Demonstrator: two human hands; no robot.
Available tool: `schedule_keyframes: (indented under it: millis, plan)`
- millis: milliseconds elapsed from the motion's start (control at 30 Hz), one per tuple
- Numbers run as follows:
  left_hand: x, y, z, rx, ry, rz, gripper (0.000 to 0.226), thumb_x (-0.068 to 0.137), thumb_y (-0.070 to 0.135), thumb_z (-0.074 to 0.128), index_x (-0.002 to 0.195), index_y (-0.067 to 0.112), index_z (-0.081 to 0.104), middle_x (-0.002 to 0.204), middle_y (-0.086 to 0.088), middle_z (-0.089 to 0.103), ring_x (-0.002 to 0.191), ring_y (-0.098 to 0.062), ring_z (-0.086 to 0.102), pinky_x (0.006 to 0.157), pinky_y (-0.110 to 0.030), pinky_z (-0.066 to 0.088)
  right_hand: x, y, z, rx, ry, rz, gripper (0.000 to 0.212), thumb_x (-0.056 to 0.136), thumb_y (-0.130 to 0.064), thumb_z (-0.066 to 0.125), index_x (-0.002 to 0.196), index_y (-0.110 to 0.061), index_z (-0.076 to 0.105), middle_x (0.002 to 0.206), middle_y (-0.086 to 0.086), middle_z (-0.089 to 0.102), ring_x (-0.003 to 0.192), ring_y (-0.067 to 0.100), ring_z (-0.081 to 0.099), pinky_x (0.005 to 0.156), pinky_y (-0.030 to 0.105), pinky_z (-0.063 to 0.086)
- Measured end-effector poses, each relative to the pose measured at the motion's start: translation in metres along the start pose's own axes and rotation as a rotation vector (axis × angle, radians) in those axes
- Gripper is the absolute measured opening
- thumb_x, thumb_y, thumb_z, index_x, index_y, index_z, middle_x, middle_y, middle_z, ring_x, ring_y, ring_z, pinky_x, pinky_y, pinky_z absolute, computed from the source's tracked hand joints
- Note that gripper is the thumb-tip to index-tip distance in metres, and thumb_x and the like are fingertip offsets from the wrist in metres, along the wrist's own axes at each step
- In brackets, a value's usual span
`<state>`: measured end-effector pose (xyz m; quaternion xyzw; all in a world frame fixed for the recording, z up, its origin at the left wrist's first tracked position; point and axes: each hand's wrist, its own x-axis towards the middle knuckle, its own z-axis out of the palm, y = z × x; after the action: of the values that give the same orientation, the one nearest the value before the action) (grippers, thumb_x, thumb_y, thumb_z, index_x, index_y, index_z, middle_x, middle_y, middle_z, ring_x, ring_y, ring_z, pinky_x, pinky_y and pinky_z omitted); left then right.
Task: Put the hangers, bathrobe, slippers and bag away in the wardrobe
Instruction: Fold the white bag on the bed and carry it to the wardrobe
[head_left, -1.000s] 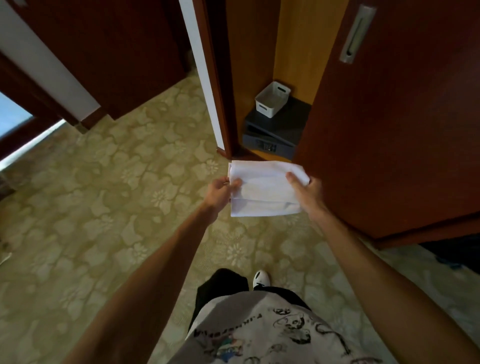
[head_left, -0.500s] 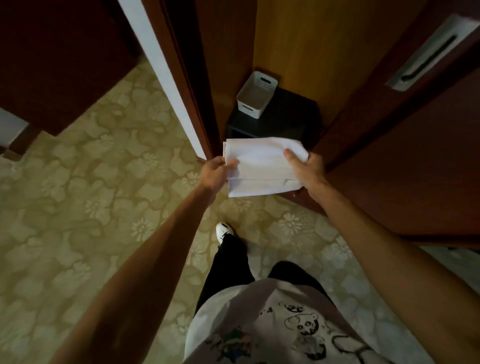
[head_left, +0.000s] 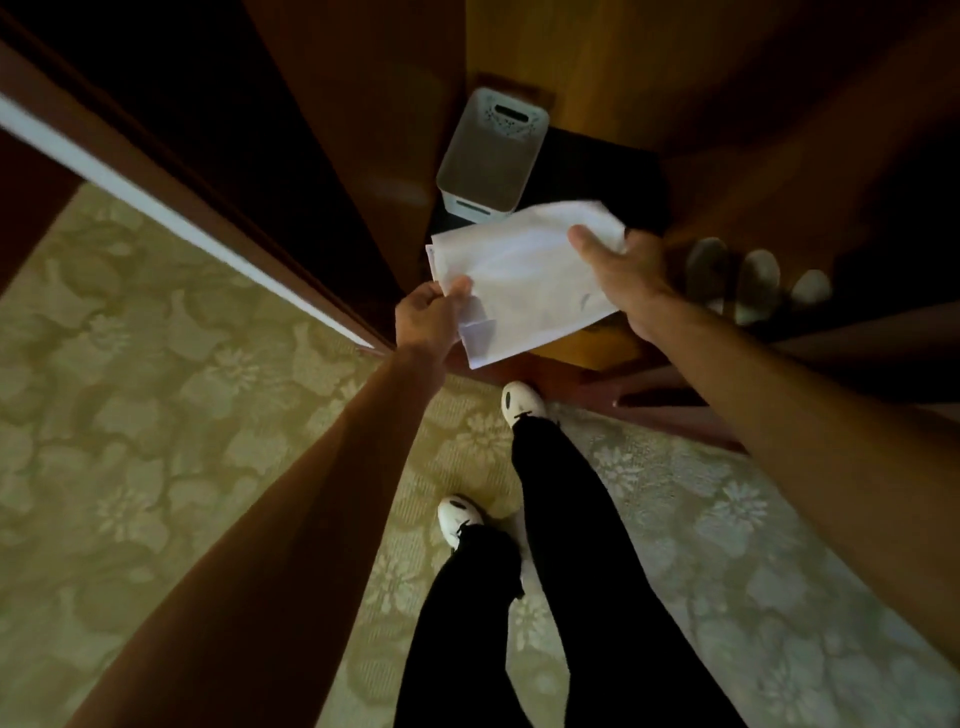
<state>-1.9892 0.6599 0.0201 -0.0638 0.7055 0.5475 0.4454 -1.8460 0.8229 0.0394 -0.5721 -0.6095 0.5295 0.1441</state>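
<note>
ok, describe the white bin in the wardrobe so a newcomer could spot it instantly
Look into the open wardrobe ahead of the person, down at its floor, where a dark box-like unit sits. The white bin stands on the unit's left part, just beyond the folded white bag held in both hands. It is the only rigid, open-topped container there, with a slot handle in its end wall.

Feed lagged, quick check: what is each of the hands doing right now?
Left hand: pinching the near left corner of the folded white bag.
Right hand: gripping the bag's right edge.
</note>
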Motion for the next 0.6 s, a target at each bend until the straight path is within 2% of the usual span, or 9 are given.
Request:
schedule_keyframes:
  millis: [67, 133, 167, 267, 333, 367, 433, 533, 600]
  plan:
    - [0.041, -0.004, 0.013, 0.011, 0.030, -0.020, 0.011, 0.092, 0.019, 0.072, 0.086, 0.011, 0.067, 0.089, -0.006, 0.074, 0.086, -0.025, 0.073, 0.078, -0.039, 0.062, 0.044, 0.006, 0.012, -0.021, -0.023, 0.006, 0.029, 0.086, -0.040, 0.076, 0.099, -0.016, 0.069, 0.092, -0.001, 0.072, 0.089, 0.017, 0.070, 0.073, 0.026, 0.059]
    - [0.079, -0.007, 0.025, 0.036, 0.069, -0.029, 0.013, 0.088, 0.021, 0.076, 0.088, 0.011, 0.069, 0.095, -0.010, 0.075, 0.093, -0.028, 0.074, 0.079, -0.040, 0.062, 0.088, 0.010, 0.023, -0.066, -0.063, -0.012, 0.026, 0.087, -0.038, 0.076, 0.092, -0.016, 0.062, 0.078, -0.009, 0.062, 0.075, 0.008, 0.063, 0.054, 0.007, 0.047]
    - [0.096, -0.007, 0.030, 0.051, 0.073, -0.044, 0.017, 0.088, 0.023, 0.077, 0.095, 0.009, 0.070, 0.102, -0.012, 0.074, 0.095, -0.028, 0.072, 0.076, -0.037, 0.062, 0.110, 0.010, 0.028, -0.103, -0.075, -0.026, 0.028, 0.088, -0.037, 0.076, 0.088, -0.015, 0.059, 0.072, -0.010, 0.056, 0.067, 0.003, 0.056, 0.046, 0.004, 0.038]
    - [0.143, -0.008, 0.048, 0.080, 0.029, -0.048, 0.041, 0.091, 0.027, 0.072, 0.124, 0.005, 0.064, 0.118, -0.013, 0.067, 0.101, -0.021, 0.062, 0.092, -0.036, 0.056, 0.177, 0.000, 0.043, -0.122, -0.102, -0.028, 0.026, 0.089, -0.029, 0.076, 0.096, -0.009, 0.061, 0.062, -0.010, 0.058, 0.057, 0.001, 0.055, 0.045, 0.007, 0.039]
    - [0.170, -0.006, 0.061, 0.142, 0.055, -0.023, 0.030, 0.088, 0.030, 0.074, 0.111, 0.012, 0.066, 0.108, -0.008, 0.067, 0.100, -0.020, 0.064, 0.096, -0.040, 0.055, 0.213, -0.009, 0.049, -0.249, -0.218, -0.079, 0.034, 0.087, -0.045, 0.073, 0.093, -0.014, 0.062, 0.072, -0.001, 0.062, 0.063, 0.012, 0.060, 0.052, 0.021, 0.047]
    - [0.181, -0.004, 0.068, 0.179, 0.087, -0.029, 0.025, 0.083, 0.035, 0.078, 0.095, 0.017, 0.065, 0.102, -0.007, 0.069, 0.095, -0.021, 0.067, 0.093, -0.039, 0.057, 0.231, -0.012, 0.051, -0.282, -0.288, -0.131, 0.040, 0.085, -0.052, 0.072, 0.088, -0.013, 0.064, 0.074, 0.004, 0.062, 0.063, 0.017, 0.060, 0.055, 0.027, 0.048]
    - [0.196, 0.001, 0.080, 0.192, 0.132, -0.062, 0.034, 0.068, 0.045, 0.080, 0.078, 0.017, 0.063, 0.085, -0.005, 0.071, 0.080, -0.021, 0.066, 0.082, -0.037, 0.057, 0.260, -0.023, 0.059, -0.313, -0.354, -0.207, 0.049, 0.081, -0.054, 0.074, 0.087, -0.006, 0.068, 0.071, 0.005, 0.061, 0.061, 0.019, 0.059, 0.056, 0.030, 0.048]
    - [0.220, 0.010, 0.091, 0.212, 0.174, -0.092, 0.031, 0.074, 0.042, 0.083, 0.070, 0.016, 0.066, 0.065, -0.001, 0.068, 0.068, -0.020, 0.062, 0.070, -0.036, 0.053, 0.300, -0.036, 0.078, -0.376, -0.336, -0.245, 0.027, 0.084, -0.042, 0.077, 0.079, -0.022, 0.060, 0.072, -0.009, 0.054, 0.056, -0.004, 0.055, 0.049, 0.010, 0.041]
    - [0.236, 0.017, 0.095, 0.192, 0.182, -0.106, 0.030, 0.076, 0.040, 0.084, 0.077, 0.014, 0.069, 0.056, 0.002, 0.067, 0.063, -0.019, 0.060, 0.063, -0.034, 0.047, 0.321, -0.044, 0.089, -0.395, -0.364, -0.277, 0.014, 0.088, -0.033, 0.075, 0.091, -0.026, 0.064, 0.076, -0.009, 0.054, 0.055, -0.007, 0.055, 0.046, 0.006, 0.038]
